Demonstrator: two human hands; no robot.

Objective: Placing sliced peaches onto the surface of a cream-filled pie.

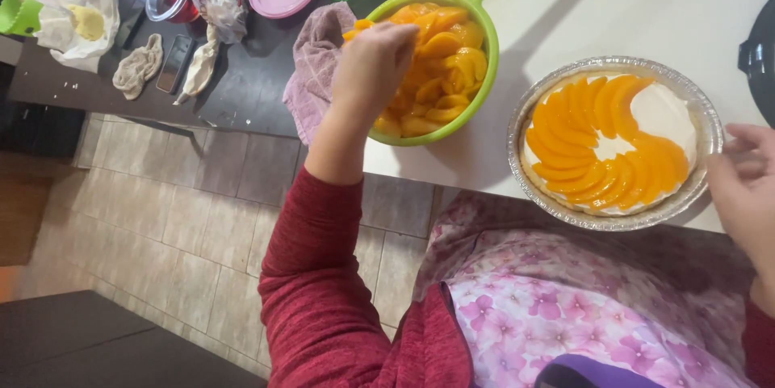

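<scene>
pie (pixel 662 113) in foil pan beside the green bowl (pixel 476 97): peach slices cover about two thirds, cream patch bare. left hand (pixel 373 65) reaches into bowl, grip hidden; right hand (pixel 747 186) loosely touches pan rim.

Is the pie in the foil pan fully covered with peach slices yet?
Not fully. Peach slices fan across most of the pie in the foil pan, but white cream filling is bare at the upper right and in a small patch near the middle.

Left hand (pixel 373 65) in peach bowl (pixel 484 65)
</scene>
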